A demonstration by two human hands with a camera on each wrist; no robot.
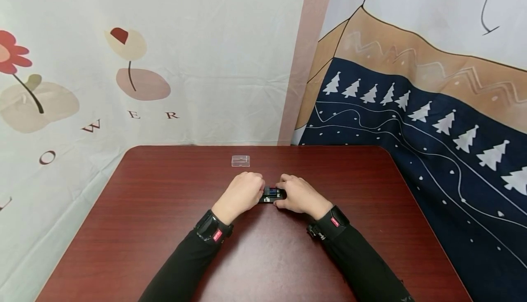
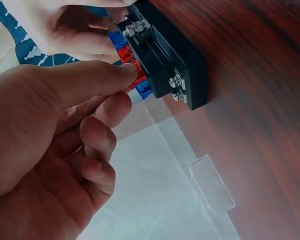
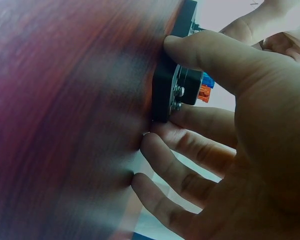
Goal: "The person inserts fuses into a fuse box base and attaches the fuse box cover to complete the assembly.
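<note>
A black fuse block (image 2: 177, 60) with metal screw terminals sits on the table between both hands. Red and blue blade fuses stand in its raised middle, among them a blue fuse (image 2: 144, 90) at one end. My left hand (image 1: 243, 190) pinches a red fuse (image 2: 139, 76) between thumb and index finger, the fuse partly hidden by the thumb. With the thumb on one long side and fingers on the other, my right hand (image 1: 302, 196) grips the block's base (image 3: 162, 90). Its lower fingers touch the tabletop in the right wrist view.
Behind the hands, near the table's far edge, lies a clear plastic cover (image 1: 240, 161). The reddish-brown wooden table (image 1: 164, 187) has rounded far corners. A printed cloth (image 1: 226, 64) hangs behind it, and a dark blue patterned one (image 1: 411, 155) at the right.
</note>
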